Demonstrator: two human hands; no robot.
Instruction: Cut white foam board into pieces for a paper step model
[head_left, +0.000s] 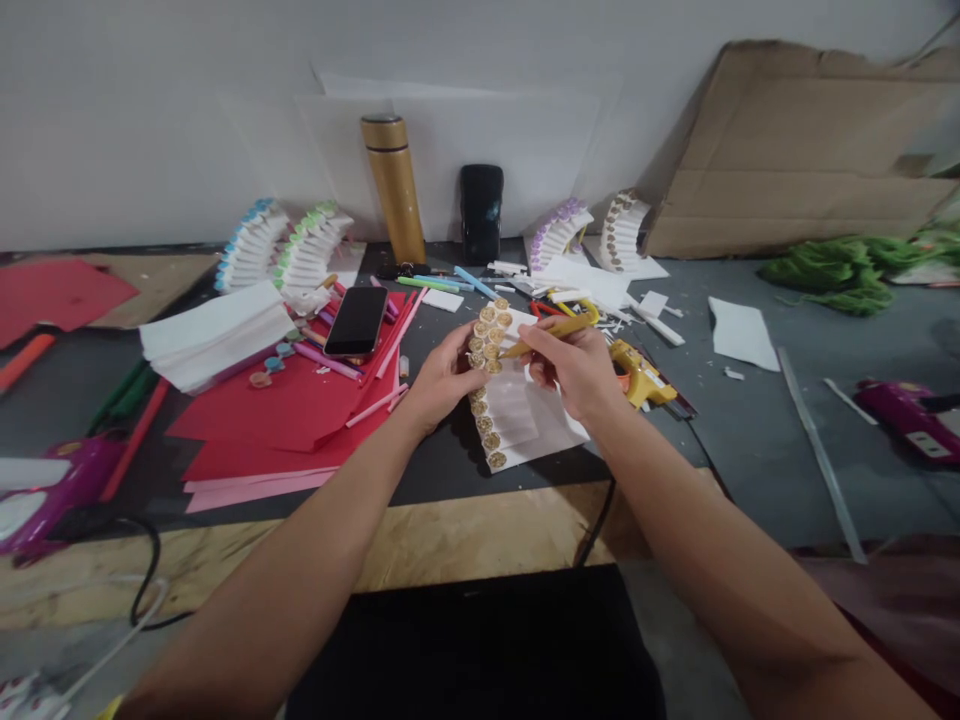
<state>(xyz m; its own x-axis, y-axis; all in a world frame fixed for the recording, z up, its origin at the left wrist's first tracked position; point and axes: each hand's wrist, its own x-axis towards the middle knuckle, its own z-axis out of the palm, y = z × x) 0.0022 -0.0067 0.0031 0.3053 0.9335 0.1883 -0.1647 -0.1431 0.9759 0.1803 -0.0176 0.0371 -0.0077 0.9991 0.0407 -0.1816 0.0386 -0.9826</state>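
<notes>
My left hand (448, 375) is closed on the left edge of a white paper piece (525, 415). Small round ends coloured gold (491, 440) run in a curved row along that edge. A gold-coloured pen or marker (516, 349) is pinched in my right hand (574, 368), its tip at one of the round ends beside my left thumb. Behind stand similar curved paper pieces, with blue ends (247, 245), green ends (304, 245), purple ends (559, 235) and brownish-gold ends (621, 230).
Red paper sheets (262, 415), a phone (357, 322) and small paint pots (276, 363) lie left. A gold bottle (397, 195) and a dark upright phone-like object (481, 215) stand behind. A yellow glue gun (637, 372), ruler (821, 450) and purple glue gun (907, 415) lie right.
</notes>
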